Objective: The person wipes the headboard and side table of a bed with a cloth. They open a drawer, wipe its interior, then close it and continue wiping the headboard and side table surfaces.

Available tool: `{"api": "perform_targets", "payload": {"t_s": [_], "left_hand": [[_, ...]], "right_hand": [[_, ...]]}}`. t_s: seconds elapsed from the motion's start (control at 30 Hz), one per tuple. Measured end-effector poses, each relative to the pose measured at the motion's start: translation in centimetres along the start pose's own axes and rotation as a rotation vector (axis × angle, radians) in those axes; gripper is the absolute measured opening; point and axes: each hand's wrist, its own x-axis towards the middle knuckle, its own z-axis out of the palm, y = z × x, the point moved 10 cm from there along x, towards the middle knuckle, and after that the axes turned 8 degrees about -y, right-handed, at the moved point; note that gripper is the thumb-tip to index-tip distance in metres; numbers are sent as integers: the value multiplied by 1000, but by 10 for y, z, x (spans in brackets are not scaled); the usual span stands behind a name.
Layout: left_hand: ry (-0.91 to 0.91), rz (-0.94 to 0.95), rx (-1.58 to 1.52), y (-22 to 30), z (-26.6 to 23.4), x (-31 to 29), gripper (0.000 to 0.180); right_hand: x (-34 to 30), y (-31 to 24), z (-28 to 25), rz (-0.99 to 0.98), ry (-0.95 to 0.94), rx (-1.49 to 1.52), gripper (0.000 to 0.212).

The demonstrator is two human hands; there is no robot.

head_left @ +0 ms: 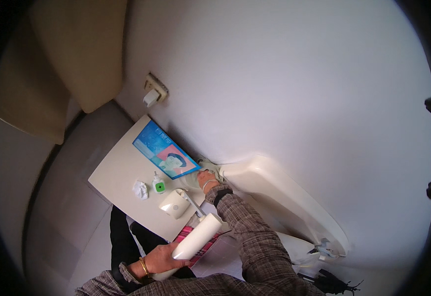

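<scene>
Head view showed the left hand wrapped round a white cylinder (judged stiff, slippery, best held mid-barrel); closure of the right hand could not be determined.

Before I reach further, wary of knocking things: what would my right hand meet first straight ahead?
Likely pale crumpled material beside your right hand, then perhaps the blue packet; depth is unclear.

Wears brn plaid sleeves, gold L bangle, silvery R bangle.
</scene>
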Motion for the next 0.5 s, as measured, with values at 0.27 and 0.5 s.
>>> {"api": "perform_targets", "payload": {"t_s": [0.27,0.5], "left_hand": [[-20,-3,-171,-4,-5,13,58],[-21,-40,-275,3,-4,19,53]], "right_hand": [[-131,32,-114,-21,212,-10,26],[-269,73,-248,19,909,-114,30]]}}
